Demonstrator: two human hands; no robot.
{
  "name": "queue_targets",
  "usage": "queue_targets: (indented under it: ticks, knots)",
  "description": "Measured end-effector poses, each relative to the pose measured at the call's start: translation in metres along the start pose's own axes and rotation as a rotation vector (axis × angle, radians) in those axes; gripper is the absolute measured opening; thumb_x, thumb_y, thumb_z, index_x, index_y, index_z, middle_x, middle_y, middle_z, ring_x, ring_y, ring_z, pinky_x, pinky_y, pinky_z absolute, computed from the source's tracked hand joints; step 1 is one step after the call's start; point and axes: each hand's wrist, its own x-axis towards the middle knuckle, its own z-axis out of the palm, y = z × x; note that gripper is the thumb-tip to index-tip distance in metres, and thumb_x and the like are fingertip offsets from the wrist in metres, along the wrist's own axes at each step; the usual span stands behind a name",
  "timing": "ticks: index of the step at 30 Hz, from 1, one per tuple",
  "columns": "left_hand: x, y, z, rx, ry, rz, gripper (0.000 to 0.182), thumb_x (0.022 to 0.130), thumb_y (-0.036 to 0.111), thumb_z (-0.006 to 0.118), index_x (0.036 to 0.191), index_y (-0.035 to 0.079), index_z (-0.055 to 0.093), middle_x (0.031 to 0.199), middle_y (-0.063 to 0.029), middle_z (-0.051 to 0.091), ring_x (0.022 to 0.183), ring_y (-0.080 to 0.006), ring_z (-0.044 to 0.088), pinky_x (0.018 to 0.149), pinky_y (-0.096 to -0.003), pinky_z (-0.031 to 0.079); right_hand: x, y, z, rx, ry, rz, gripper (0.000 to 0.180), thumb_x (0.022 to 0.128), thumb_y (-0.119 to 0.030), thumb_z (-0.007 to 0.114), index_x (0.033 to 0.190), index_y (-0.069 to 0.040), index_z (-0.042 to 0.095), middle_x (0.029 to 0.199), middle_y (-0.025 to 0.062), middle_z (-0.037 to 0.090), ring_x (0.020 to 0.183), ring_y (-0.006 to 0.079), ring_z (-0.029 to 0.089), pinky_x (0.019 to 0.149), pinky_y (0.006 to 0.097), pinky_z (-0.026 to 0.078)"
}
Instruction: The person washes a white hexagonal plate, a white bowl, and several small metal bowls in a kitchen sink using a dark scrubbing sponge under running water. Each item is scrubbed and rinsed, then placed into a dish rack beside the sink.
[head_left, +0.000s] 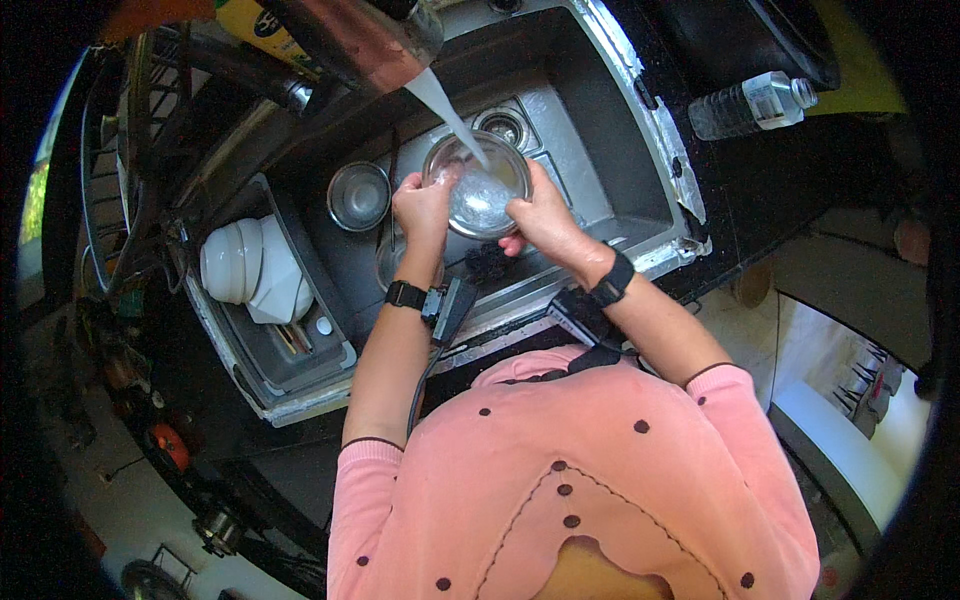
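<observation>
Both my hands grip a shiny round bowl (487, 202) by its rim over the sink (592, 157). My left hand (425, 206) is at its left side, with the thumb at the rim. On the opposite side is my right hand (546, 217), thumb over the rim and fingers beneath. A stream of water (450, 112) runs from the faucet (360, 45) into the bowl. A smaller shiny bowl (358, 196) sits in the sink to the left. Partly hidden by my left forearm is a clear dish (388, 259). A dark scrubber (486, 261) lies below my hands.
A grey side basin (330, 367) holds stacked white bowls (232, 259). The drain (501, 129) lies beyond the held bowl. On the dark counter at right lies a clear plastic bottle (750, 105). A wire rack (94, 180) stands at far left. Devices are strapped to both wrists.
</observation>
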Motion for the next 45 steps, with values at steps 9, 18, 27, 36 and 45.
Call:
queue_targets:
  ticks: [9, 18, 27, 36, 45]
  knots:
    - [-0.043, 0.005, 0.021, -0.466, -0.401, -0.364, 0.022, 0.075, 0.018, 0.073, 0.085, 0.005, 0.058, 0.068, -0.0079, 0.061, 0.051, -0.0151, 0.057, 0.046, -0.0345, 0.047, 0.008, 0.014, 0.009, -0.115, 0.225, -0.327, 0.067, 0.077, 0.007, 0.046, 0.136, -0.003, 0.018, 0.118, 0.0225, 0.047, 0.071, 0.0229, 0.063, 0.044, 0.0252, 0.054]
    - [-0.007, 0.016, -0.011, 0.756, -0.031, 0.521, 0.050, 0.095, 0.037, 0.039, 0.070, 0.000, 0.062, 0.070, -0.0256, 0.061, 0.067, -0.0427, 0.061, 0.060, -0.0466, 0.048, 0.001, 0.015, 0.010, 0.175, 0.127, -0.108, 0.069, 0.073, 0.011, 0.040, 0.136, -0.004, 0.015, 0.126, 0.0196, 0.041, 0.086, 0.0279, 0.062, 0.051, 0.0292, 0.059]
    - [-0.061, 0.014, -0.002, -0.461, -0.248, 0.123, 0.049, 0.085, 0.020, 0.061, 0.125, 0.000, 0.043, 0.113, -0.0122, 0.056, 0.101, -0.0250, 0.056, 0.088, -0.0343, 0.044, 0.009, 0.034, 0.020, 0.561, -0.048, 0.041, 0.028, 0.082, -0.003, 0.057, 0.109, 0.000, 0.052, 0.092, 0.0119, 0.062, 0.075, 0.0226, 0.065, 0.054, 0.0309, 0.058]
    - [-0.065, 0.054, -0.057, 0.553, -0.151, 0.756, 0.047, 0.078, -0.001, 0.054, 0.122, 0.004, 0.040, 0.109, -0.0231, 0.053, 0.086, -0.0430, 0.059, 0.074, -0.0478, 0.050, 0.030, -0.008, -0.014, -0.886, 0.102, -0.357, 0.023, 0.075, -0.018, 0.067, 0.089, -0.002, 0.059, 0.079, 0.0146, 0.065, 0.062, 0.0240, 0.065, 0.050, 0.0305, 0.051]
    - [-0.042, 0.062, -0.042, 0.566, 0.009, 0.957, 0.056, 0.075, 0.008, 0.064, 0.126, 0.001, 0.041, 0.117, -0.0214, 0.047, 0.101, -0.0372, 0.056, 0.081, -0.0434, 0.048, 0.036, 0.000, 0.001, -1.283, 0.250, -0.935, 0.028, 0.078, -0.003, 0.057, 0.105, -0.002, 0.052, 0.091, 0.0159, 0.060, 0.069, 0.0245, 0.065, 0.052, 0.0293, 0.053]
